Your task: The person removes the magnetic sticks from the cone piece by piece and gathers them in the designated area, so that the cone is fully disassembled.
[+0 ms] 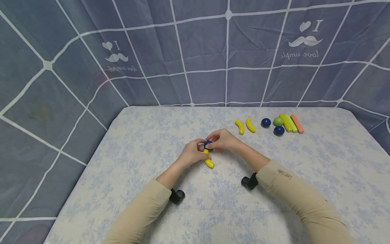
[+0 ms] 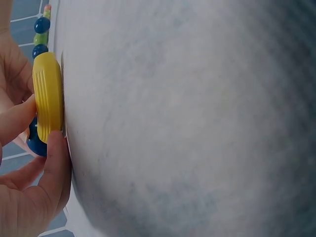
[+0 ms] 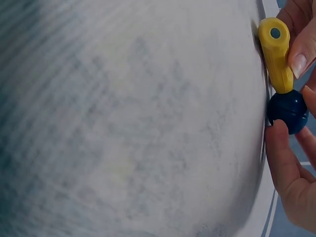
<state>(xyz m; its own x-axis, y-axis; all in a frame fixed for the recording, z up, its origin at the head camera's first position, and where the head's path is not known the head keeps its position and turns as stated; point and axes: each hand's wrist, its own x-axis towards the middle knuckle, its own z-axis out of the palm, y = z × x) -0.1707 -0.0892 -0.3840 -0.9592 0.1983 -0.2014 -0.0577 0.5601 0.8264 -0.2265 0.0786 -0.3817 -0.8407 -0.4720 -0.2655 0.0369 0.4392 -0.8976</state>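
Near the middle of the table, my left hand pinches a curved yellow stick between thumb and fingers. A glossy dark blue ball meets the far end of this stick. My right hand grips that ball, its fingertips on either side. In the right wrist view, the stick's near end shows a small dark round spot, and the ball sits against its other end. Ridges run along the stick's side in the left wrist view. Both pieces are low, close over the tablecloth.
Toward the back right lie two more curved yellow sticks, two blue balls and a green ball. Beside them are straight yellow, light green and orange sticks. A patterned cloth covers the table; a blue-grey curtain hangs behind.
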